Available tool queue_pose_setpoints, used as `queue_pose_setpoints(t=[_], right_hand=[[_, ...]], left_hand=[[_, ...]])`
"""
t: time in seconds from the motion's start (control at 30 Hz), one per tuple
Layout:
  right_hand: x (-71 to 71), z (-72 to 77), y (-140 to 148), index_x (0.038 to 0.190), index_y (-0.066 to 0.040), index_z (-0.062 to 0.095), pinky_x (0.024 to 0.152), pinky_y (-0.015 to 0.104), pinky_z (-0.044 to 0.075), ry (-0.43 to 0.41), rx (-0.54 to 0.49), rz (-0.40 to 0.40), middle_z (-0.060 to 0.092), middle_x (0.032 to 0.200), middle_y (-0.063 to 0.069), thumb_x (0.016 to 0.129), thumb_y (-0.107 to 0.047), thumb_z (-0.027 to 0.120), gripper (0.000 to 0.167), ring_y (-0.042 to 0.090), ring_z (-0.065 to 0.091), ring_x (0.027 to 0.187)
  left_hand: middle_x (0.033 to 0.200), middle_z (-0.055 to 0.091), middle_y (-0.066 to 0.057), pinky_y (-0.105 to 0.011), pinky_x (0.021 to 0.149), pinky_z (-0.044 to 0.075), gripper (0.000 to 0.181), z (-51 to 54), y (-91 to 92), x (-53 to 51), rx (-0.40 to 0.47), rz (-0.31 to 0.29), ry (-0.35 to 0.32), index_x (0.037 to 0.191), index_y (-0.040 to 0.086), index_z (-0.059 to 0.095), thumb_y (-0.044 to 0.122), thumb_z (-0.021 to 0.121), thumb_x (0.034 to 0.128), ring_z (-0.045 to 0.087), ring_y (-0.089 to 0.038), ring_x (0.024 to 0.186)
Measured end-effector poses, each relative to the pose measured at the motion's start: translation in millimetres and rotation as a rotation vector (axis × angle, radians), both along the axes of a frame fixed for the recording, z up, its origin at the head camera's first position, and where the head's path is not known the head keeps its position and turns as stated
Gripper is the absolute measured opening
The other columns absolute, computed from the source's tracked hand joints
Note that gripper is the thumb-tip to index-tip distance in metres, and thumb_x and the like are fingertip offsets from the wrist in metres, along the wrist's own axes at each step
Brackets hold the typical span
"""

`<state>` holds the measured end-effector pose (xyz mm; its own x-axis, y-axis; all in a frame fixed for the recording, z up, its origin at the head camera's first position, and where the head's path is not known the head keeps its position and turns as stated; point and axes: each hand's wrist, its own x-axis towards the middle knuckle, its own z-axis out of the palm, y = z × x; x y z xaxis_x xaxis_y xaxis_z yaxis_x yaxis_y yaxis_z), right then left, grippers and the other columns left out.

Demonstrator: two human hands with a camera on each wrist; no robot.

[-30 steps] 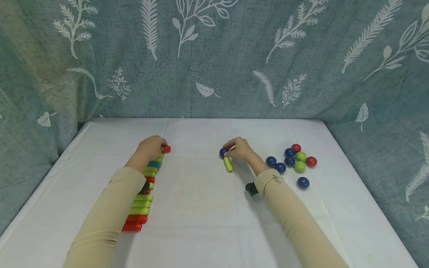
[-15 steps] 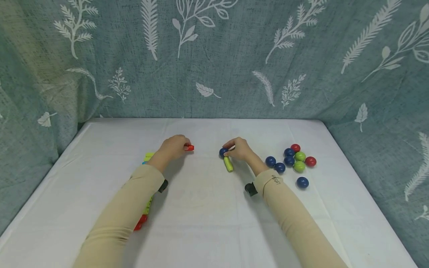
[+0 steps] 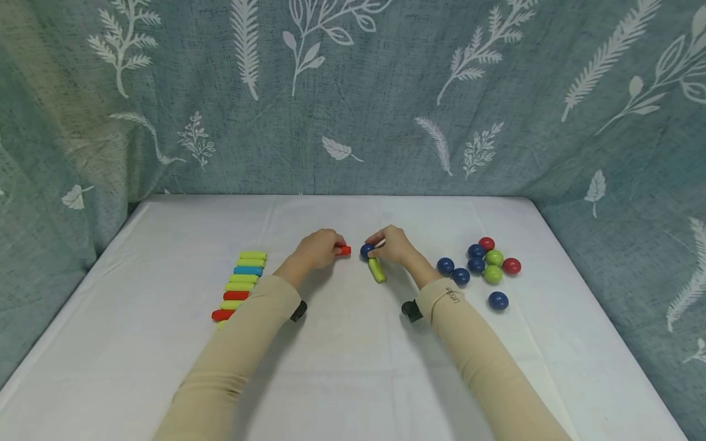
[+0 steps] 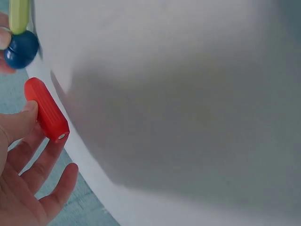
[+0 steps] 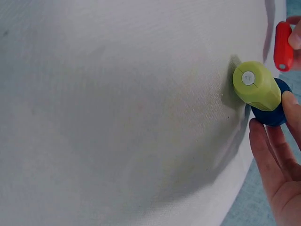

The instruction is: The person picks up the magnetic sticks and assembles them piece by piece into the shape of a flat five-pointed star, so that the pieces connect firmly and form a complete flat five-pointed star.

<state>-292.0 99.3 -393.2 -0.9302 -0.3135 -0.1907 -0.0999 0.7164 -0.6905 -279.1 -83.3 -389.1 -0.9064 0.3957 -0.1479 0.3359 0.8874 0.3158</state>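
- Head view, far left: row of rods [image 3: 240,286] lying side by side on the desk [image 3: 331,380], which bears a white cloth; six yellow-green, two red and one blue show, the nearest partly covered by the left sleeve.
- Left sleeve [image 3: 242,343], beige, with a dark device [image 3: 299,310] at the wrist.
- Left hand [image 3: 318,250]: thumb and fingers pinching one red rod [image 3: 345,250], its free end pointing toward the right hand. Left wrist view: a small hole in the rod's end, two fingers spread away from it.
- Gap between the red rod and the next piece; the two are near each other, not touching.
- Blue ball [image 3: 366,251] joined to one yellow-green rod [image 3: 377,270], which extends toward the viewer. Right wrist view: a pale disc in the rod's end.
- Right hand [image 3: 396,246]: thumb and fingers clamped on the blue ball. The two hands are apart.
- Right sleeve [image 3: 474,355], beige, dark lettering at the cuff.
- Loose balls [image 3: 476,264], right side of the desk: five blue, two green, two red; most grouped closely, one blue nearer the viewer.
- Backdrop, full width: blue-green curtain [image 3: 386,141], white leaf prints.
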Motion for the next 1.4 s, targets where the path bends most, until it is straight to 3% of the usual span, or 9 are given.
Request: queue_pose_setpoints(t=[0.53,0.87,1.1,1.27,1.4], right_hand=[[2.0,1.6,-4,0.109,0.001,0.066,0.082,0.029,0.049,0.014,0.003,0.004,0.064,0.109,0.014,0.081,-0.002,0.068,0.028,0.024,0.061,0.098],[4.1,2.2,0,0.109,-0.001,0.066,0.082,0.031,0.049,-0.002,0.011,-0.004,0.064,0.109,0.013,0.081,-0.005,0.068,0.028,0.024,0.059,0.100],[2.9,1.6,5,0.110,-0.002,0.066,0.083,0.032,0.048,0.009,0.006,0.000,0.064,0.109,0.012,0.081,-0.008,0.069,0.030,0.025,0.059,0.100],[2.8,-0.4,6,0.112,-0.003,0.064,0.086,0.034,0.046,0.044,0.006,0.008,0.064,0.109,0.013,0.081,-0.010,0.069,0.033,0.025,0.057,0.103],[3.1,-1.2,6,0.112,-0.002,0.064,0.088,0.035,0.046,0.044,0.000,0.009,0.064,0.109,0.013,0.081,-0.009,0.069,0.032,0.026,0.057,0.104]], left_hand=[[0.104,0.062,-0.009,-0.037,0.088,0.045,0.022,-6.2,14.6,-0.3,0.022,0.012,-0.012,0.109,0.006,0.066,0.006,0.053,0.0903,0.056,-0.022,0.097],[0.100,0.061,-0.010,-0.035,0.080,0.047,0.028,-8.2,19.3,1.8,0.031,-0.010,0.017,0.111,0.003,0.064,0.017,0.061,0.0871,0.056,-0.021,0.089],[0.108,0.061,-0.011,-0.037,0.083,0.047,0.030,-10.2,27.6,1.5,0.037,-0.025,0.062,0.117,0.003,0.061,0.016,0.058,0.0897,0.058,-0.024,0.098],[0.103,0.062,-0.009,-0.036,0.080,0.048,0.033,-9.3,28.2,2.2,0.028,0.002,0.058,0.120,0.006,0.059,0.016,0.059,0.0890,0.057,-0.020,0.092],[0.104,0.061,-0.008,-0.036,0.078,0.047,0.042,-8.3,26.0,3.7,0.043,-0.013,0.041,0.129,0.009,0.052,0.014,0.058,0.0875,0.055,-0.019,0.088]])
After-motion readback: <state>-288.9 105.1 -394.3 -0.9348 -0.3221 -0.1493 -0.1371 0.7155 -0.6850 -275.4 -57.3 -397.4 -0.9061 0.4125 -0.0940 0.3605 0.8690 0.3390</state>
